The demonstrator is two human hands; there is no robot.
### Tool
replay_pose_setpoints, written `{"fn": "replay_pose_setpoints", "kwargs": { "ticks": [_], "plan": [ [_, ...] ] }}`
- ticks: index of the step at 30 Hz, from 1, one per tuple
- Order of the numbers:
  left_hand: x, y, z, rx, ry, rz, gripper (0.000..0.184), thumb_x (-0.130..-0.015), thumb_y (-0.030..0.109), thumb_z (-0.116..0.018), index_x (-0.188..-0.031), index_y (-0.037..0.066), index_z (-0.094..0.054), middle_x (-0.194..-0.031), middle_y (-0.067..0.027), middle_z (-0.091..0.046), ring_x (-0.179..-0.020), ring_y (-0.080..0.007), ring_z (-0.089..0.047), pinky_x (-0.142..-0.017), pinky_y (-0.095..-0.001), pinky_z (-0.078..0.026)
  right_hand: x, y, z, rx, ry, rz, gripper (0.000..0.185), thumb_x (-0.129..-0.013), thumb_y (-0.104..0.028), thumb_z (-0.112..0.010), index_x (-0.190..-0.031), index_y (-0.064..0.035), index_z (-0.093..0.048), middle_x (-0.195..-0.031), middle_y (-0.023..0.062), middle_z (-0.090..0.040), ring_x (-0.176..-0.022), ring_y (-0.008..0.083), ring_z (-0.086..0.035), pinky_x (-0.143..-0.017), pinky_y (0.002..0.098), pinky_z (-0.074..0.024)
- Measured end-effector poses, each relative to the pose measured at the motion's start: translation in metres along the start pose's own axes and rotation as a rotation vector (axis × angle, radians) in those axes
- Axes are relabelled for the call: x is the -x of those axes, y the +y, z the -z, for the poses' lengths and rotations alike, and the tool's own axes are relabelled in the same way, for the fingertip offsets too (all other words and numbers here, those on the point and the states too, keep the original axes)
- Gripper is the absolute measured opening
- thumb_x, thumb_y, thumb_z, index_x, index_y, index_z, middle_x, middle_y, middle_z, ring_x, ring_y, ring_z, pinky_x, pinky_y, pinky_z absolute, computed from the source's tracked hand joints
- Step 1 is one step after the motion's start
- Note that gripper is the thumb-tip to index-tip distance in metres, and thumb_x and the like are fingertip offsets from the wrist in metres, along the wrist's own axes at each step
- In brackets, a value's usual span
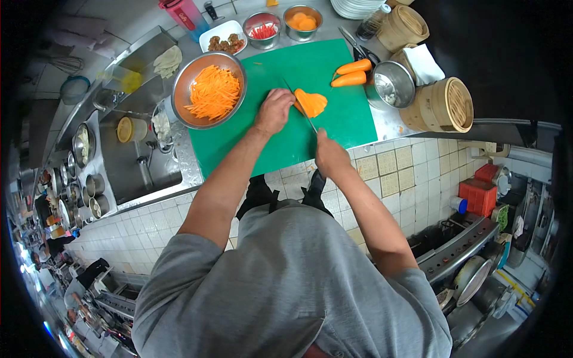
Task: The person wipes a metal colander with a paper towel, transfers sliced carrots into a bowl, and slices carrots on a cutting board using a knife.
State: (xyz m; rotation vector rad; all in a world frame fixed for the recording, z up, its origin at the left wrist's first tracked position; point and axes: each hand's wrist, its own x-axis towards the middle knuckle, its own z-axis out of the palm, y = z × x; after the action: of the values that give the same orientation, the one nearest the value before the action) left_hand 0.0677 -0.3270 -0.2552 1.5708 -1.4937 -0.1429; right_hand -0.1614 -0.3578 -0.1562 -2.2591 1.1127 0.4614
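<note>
In my right hand (332,155) is the handle of a kitchen knife (308,116), fingers wrapped round it. Its blade points away from me across the green cutting board (274,146). Left of the blade, my left hand (276,111) has its fingers curled down on a piece of carrot, mostly hidden beneath them. Overlapping carrot slices (314,104) lie flat just right of the blade. Two peeled whole carrots (349,79) rest at the board's right edge. Beyond my left hand, a metal bowl (178,98) of shredded carrot (213,94) overlaps the board's left side.
Behind the board stand a white dish (209,32) of brown pieces and two small metal bowls (262,42). Scissors (358,45), a metal bowl (401,73) and bamboo steamers (439,107) are at right. A sink (128,164) is on the left.
</note>
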Motion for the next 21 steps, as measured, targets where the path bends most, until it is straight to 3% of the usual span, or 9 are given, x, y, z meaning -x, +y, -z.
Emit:
{"fn": "replay_pose_setpoints", "kwargs": {
  "ticks": [5,10,14,21],
  "plan": [
    [0.001,0.0,0.001,-0.03,-0.018,-0.002,0.013,-0.089,-0.003,-0.071,-0.101,0.003,-0.071,-0.107,-0.0153,-0.069,-0.104,-0.0368,-0.066,-0.091,-0.0447,-0.056,-0.033,-0.013,0.002,-0.027,-0.036,-0.016,0.023,-0.1,-0.007,-0.045,-0.122,-0.0012,-0.046,-0.111,0.0317,-0.073,-0.108,0.0486,-0.071,-0.091,0.0564,-0.0566],
    [-0.001,0.002,0.004,0.058,0.032,0.08,0.01,-0.09,-0.002,-0.071,-0.099,0.003,-0.072,-0.105,-0.0153,-0.07,-0.102,-0.0362,-0.067,-0.089,-0.0435,-0.057,-0.032,-0.008,-0.007,-0.041,0.018,0.008,0.023,-0.098,-0.006,-0.047,-0.12,0.0007,-0.045,-0.106,0.0328,-0.073,-0.103,0.0502,-0.071,-0.089,0.0584,-0.0562],
    [0.001,-0.001,0.002,0.013,0.021,0.068,0.01,-0.09,-0.003,-0.071,-0.099,0.002,-0.072,-0.104,-0.0148,-0.07,-0.101,-0.0356,-0.067,-0.089,-0.0433,-0.057,-0.006,-0.006,0.009,-0.053,0.045,0.05,0.024,-0.095,-0.004,-0.049,-0.117,0.0037,-0.044,-0.097,0.0352,-0.072,-0.095,0.0527,-0.071,-0.084,0.0612,-0.0554],
    [0.003,-0.007,-0.001,-0.021,0.021,0.055,0.01,-0.089,-0.004,-0.071,-0.098,0.001,-0.071,-0.103,-0.0144,-0.069,-0.1,-0.0348,-0.067,-0.089,-0.0426,-0.057,0.043,-0.017,0.036,0.017,-0.088,-0.037,0.025,-0.096,-0.002,-0.049,-0.12,0.0025,-0.047,-0.1,0.0326,-0.074,-0.099,0.0484,-0.073,-0.088,0.0579,-0.0574]
  ]
}}
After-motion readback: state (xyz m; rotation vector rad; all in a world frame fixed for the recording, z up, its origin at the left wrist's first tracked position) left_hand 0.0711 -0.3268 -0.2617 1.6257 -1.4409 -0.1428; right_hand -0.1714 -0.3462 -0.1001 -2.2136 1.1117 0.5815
